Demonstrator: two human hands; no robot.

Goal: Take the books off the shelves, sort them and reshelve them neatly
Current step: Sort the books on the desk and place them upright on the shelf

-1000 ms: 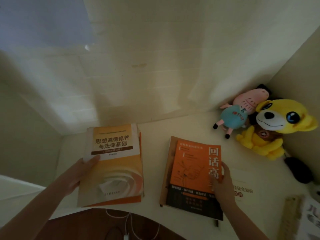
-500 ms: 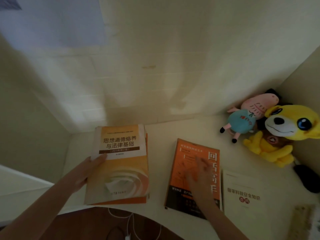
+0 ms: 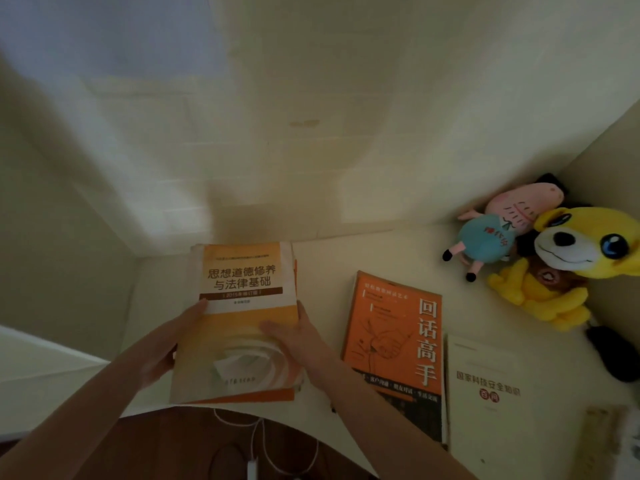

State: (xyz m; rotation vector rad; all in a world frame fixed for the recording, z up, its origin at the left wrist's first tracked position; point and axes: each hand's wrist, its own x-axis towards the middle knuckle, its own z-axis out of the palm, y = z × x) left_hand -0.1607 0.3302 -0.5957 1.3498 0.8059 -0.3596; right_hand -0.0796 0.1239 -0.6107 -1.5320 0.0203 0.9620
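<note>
A small stack of books topped by a yellow and white textbook (image 3: 242, 289) lies flat on the white shelf board (image 3: 329, 254) at the left. My left hand (image 3: 166, 344) grips the stack's left edge, thumb on the cover. My right hand (image 3: 298, 341) grips its right edge, thumb across the cover. An orange and black book (image 3: 391, 323) lies flat to the right. A white booklet (image 3: 485, 382) lies beside it, further right.
Plush toys fill the back right corner: a yellow dog (image 3: 581, 251) and a pink and blue doll (image 3: 495, 230). A dark object (image 3: 613, 355) lies in front of them. White cables (image 3: 263, 441) hang below the shelf's front edge. Walls close the left, back and right sides.
My right hand left the orange book, uncovering the white booklet, and crossed left to take the yellow stack's right edge. My left hand stayed on the stack's left edge.
</note>
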